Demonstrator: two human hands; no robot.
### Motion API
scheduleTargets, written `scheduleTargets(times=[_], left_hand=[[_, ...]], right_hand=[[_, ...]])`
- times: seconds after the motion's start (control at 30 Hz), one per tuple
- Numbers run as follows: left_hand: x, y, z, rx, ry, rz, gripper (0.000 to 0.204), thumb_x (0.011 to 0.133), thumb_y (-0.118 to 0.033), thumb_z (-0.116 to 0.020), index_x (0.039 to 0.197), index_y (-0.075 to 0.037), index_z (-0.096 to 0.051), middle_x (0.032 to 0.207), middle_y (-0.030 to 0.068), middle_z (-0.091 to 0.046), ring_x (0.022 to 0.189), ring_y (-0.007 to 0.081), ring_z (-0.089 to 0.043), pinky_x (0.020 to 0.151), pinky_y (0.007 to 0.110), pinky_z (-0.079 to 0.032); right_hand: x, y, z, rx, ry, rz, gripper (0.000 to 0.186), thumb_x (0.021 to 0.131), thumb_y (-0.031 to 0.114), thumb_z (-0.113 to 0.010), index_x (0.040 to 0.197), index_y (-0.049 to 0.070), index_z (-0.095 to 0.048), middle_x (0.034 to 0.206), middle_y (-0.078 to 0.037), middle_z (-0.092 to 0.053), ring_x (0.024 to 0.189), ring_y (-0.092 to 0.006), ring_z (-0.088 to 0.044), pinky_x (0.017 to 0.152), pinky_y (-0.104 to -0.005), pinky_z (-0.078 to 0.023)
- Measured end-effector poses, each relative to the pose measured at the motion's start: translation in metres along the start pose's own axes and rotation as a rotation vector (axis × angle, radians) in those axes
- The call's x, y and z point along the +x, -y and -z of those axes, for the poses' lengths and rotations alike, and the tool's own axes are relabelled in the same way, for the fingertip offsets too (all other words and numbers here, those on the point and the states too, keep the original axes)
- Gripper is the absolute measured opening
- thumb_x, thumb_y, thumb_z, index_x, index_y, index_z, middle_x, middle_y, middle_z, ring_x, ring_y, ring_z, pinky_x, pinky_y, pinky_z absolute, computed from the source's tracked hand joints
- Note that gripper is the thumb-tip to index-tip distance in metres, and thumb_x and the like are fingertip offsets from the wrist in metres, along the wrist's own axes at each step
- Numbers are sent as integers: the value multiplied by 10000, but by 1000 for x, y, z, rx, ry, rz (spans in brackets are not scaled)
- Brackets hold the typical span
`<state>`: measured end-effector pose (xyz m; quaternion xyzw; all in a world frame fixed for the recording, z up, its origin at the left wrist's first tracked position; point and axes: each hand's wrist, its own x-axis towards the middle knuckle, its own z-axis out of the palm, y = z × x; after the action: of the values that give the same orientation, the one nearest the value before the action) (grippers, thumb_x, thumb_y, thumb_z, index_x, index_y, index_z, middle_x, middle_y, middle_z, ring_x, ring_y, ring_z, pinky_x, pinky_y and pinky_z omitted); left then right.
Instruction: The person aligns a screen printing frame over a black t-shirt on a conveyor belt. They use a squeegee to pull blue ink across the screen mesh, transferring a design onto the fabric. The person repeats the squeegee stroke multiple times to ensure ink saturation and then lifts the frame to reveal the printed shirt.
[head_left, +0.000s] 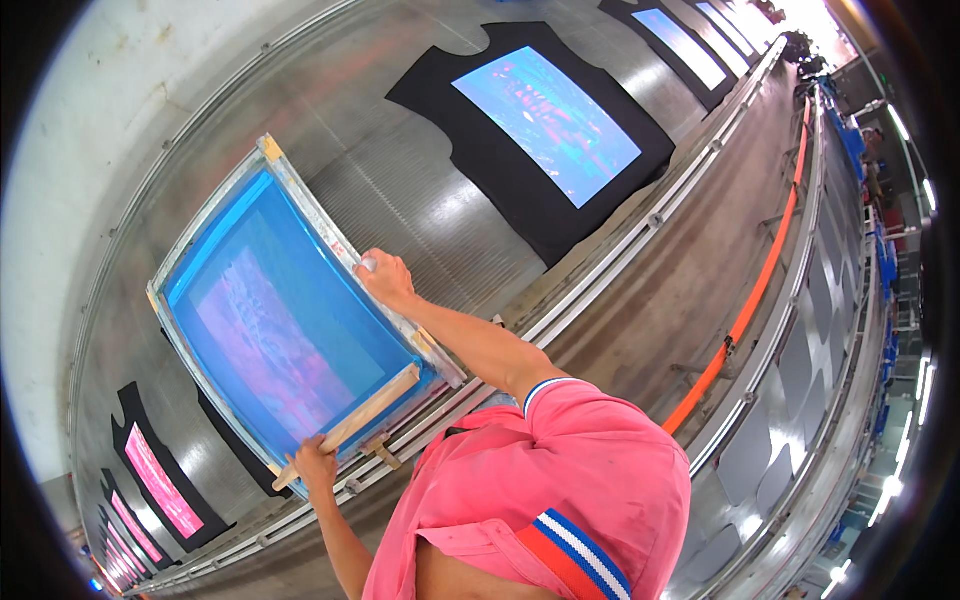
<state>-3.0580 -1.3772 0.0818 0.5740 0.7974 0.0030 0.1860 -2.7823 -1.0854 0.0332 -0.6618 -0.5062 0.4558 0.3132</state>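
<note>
A screen-printing frame (185, 365) with blue mesh lies tilted over the metal print table, left of centre. A pinkish picture area shows through the mesh. Along the frame's near side rests a wooden squeegee (372, 408). My left hand (316, 466) is closed round the squeegee's left end, beside the frame's near corner; part of its grip is hidden. At the frame's right side, my right hand (386, 279) is closed on the edge, with something small and pale at its thumb. Black fabric shows partly from under the frame.
Beyond the frame, a black shirt panel (555, 150) with a blue-pink print lies on the metal table (400, 190). More printed panels (165, 480) lie at the lower left. A metal rail (650, 215) and an orange pipe (745, 320) run along the right.
</note>
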Motion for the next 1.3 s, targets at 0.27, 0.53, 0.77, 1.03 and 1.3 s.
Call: scheduleTargets(times=[0.27, 0.53, 0.77, 1.03, 1.3], left_hand=[[1, 11, 14, 58, 94, 72, 340, 733, -130, -814, 1067, -90, -763, 1044, 165, -719, 1057, 410, -655, 1109, 742, -216], [0, -6, -23, 98, -133, -146, 428, 735, -124, -734, 1161, -93, -732, 1128, 214, -711, 1146, 408, -626, 1114, 749, -207], [8, -2, -24, 52, -67, -121, 303, 760, -110, -712, 1055, -97, -778, 964, 149, -738, 929, 379, -688, 1067, 627, -337], [13, 24, -40, 49, -69, -99, 283, 761, -95, -712, 1033, -102, -787, 936, 152, -742, 884, 389, -695, 1045, 631, -373], [13, 39, -47, 92, -171, -182, 262, 730, -145, -740, 981, -103, -801, 813, 172, -729, 805, 398, -670, 817, 487, -473]], right_hand=[[-8, -1, -27, 11, -17, -27, 375, 850, 356, -675, 1117, 94, -706, 1012, -193, -739, 1008, -376, -691, 899, -469, -532], [-17, 4, -43, 9, -10, 12, 408, 854, 365, -642, 1160, 100, -694, 1017, -213, -731, 1031, -390, -683, 912, -496, -528], [-28, 12, -47, 39, 33, -14, 426, 868, 375, -629, 1180, 91, -687, 1017, -261, -712, 1031, -423, -675, 933, -512, -519], [-32, 8, -68, 10, 24, -57, 389, 860, 389, -636, 1165, 153, -690, 992, -243, -720, 1017, -417, -683, 919, -511, -531], [-31, -3, -87, 21, 11, -31, 404, 887, 387, -617, 1186, 122, -672, 1007, -244, -712, 1012, -415, -676, 919, -509, -517]])
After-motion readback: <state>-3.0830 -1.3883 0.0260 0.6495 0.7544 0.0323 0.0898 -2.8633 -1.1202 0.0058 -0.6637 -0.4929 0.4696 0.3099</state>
